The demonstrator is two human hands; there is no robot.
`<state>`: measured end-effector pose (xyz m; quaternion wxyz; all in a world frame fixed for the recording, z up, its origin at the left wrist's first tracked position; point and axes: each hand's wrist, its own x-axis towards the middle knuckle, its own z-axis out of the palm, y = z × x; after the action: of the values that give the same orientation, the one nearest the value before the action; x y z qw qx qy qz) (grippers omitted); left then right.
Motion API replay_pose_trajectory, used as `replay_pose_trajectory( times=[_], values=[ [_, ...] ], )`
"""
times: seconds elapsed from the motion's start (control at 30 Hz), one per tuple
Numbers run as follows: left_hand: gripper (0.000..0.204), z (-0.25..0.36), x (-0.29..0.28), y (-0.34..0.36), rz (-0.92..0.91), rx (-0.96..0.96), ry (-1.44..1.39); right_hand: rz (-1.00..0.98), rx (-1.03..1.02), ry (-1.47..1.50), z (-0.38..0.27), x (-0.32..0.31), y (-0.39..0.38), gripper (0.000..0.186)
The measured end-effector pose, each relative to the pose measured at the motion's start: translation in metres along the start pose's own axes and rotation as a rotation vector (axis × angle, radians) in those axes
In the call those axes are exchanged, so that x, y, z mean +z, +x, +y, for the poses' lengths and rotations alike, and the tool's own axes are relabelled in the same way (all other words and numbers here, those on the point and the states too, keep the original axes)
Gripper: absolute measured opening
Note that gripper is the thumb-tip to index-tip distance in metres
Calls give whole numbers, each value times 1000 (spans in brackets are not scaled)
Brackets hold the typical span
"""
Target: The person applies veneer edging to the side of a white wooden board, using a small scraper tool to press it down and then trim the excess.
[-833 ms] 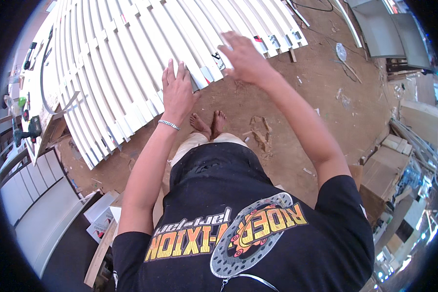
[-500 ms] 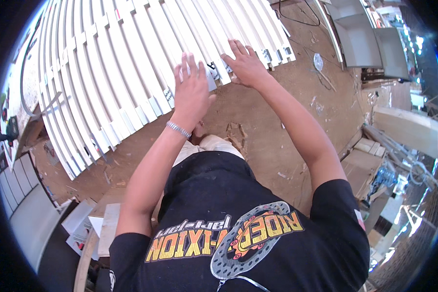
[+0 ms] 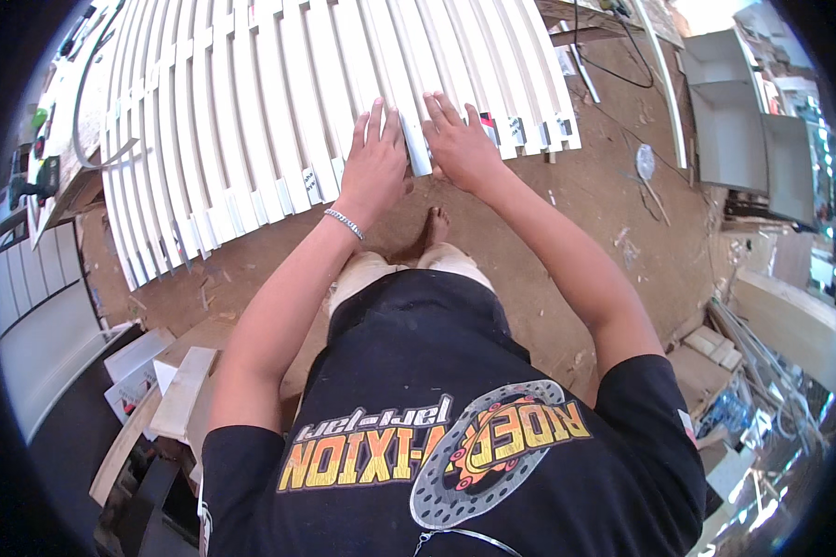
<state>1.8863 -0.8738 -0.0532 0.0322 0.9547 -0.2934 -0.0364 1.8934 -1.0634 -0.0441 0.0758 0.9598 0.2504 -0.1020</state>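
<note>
Long white slats (image 3: 279,88) lie side by side in a slatted panel in front of me, held across by white crosspieces. My left hand (image 3: 376,160) rests on the near ends of the slats, fingers stretched forward. Just to its right my right hand (image 3: 462,147) lies on neighbouring slat ends, its fingers also extended. Between the two hands one white slat end (image 3: 419,158) shows, pointing toward me. Small dark and red printed marks sit on some slat ends beside my right hand. Neither hand is closed around anything.
A green and black cordless drill (image 3: 39,184) lies on a bench at the left. A grey open cabinet box (image 3: 729,107) stands at the far right. Wood offcuts and strips (image 3: 762,348) are piled at the right. Boards and a black piece lie at the lower left. A cable hangs at the back.
My hands have come closer together, the right one moving nearer to me and slightly left. The whole view has shifted, so the panel appears farther right, and a bare foot shows below it.
</note>
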Motion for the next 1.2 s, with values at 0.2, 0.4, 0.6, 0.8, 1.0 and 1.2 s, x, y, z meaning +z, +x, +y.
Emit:
replay_pose_trajectory(
  times=[0.2, 0.4, 0.6, 0.8, 1.0, 1.2],
  values=[
    [78, 10, 16, -15, 85, -46, -72, 256, -131, 55, 6, 40, -10, 72],
    [67, 16, 10, -11, 95, -79, -91, 228, -135, 116, 10, 34, -13, 69],
    [72, 20, 3, -8, 68, -74, -92, 295, -90, 97, 8, 39, -13, 65],
    [105, 59, -17, -11, -34, -222, -108, 94, -71, 362, 57, 0, -39, 97],
    [106, 88, -23, 49, -96, -71, -20, -38, 3, 98, 105, 15, -51, 100],
    [95, 87, 1, 82, -122, -53, 201, 6, 22, 114, 97, 23, -45, 92]
  ],
)
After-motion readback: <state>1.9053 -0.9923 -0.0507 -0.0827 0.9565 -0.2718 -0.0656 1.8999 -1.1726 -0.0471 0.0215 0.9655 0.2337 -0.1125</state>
